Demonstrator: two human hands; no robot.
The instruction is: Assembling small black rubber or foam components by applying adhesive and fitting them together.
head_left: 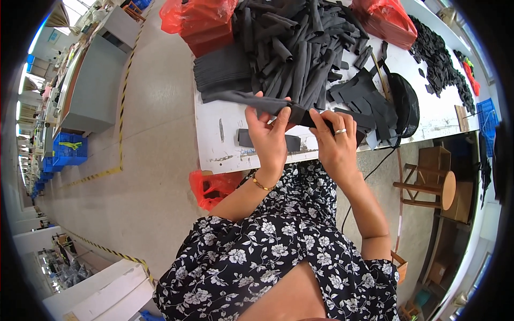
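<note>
Head view: a white table (210,143) is spreading before the person, its far side carrying a heap (301,56) of dark cloth rolls, its left edge a neat dark stack (222,69). Above the table's near edge, a long dark cloth piece (246,101) is being held: the left hand (269,142) is pinching it between thumb and fingers, and the right hand (337,147) is pinching it near its right end, while its left end is extending free. Holding both pinches level and light is probably preventing twists and creases.
</note>
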